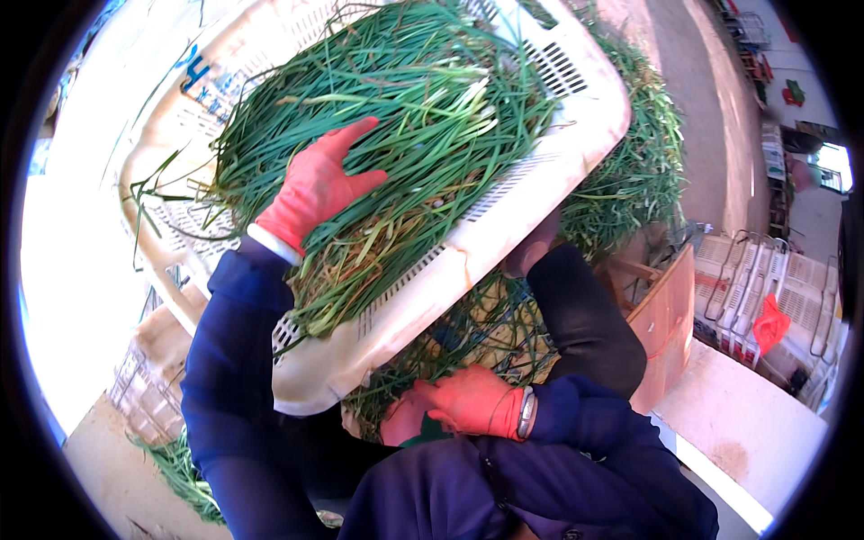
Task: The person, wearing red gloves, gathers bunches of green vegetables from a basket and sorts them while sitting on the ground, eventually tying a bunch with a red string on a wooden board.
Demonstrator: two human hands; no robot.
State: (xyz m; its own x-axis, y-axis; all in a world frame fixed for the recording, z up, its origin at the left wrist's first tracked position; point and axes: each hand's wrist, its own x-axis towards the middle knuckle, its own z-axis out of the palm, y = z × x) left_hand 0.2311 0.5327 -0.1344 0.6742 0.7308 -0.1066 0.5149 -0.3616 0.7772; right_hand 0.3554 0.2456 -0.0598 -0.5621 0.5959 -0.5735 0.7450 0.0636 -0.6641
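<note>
Left hand [315, 184], red glove, lies flat with fingers spread on the green chives [396, 117] in the white crate [576, 135], centre to upper middle of frame. It presses down and grips nothing. Crate is tilted steeply, open side facing the camera.

Right hand [472, 400], also red-gloved, sits low at centre under the crate's lower edge, fingers curled into loose chives there. Can't tell if it's actually clamped on any stems.

A dark-sleeved arm [580, 315] comes in from the right under the crate; looks like another person's.

Doing it well, my read: keep the left palm wide across the bundle so it doesn't slide out in one lump, and keep the crate rim supported from below while it's tipped. Stems hang over the rim and could snag in the slots.

Counts: one tilted crate in hand, a stack of white crates [765, 297] at right, two red gloves, one more chive pile [639, 162] behind the crate, upper right.
</note>
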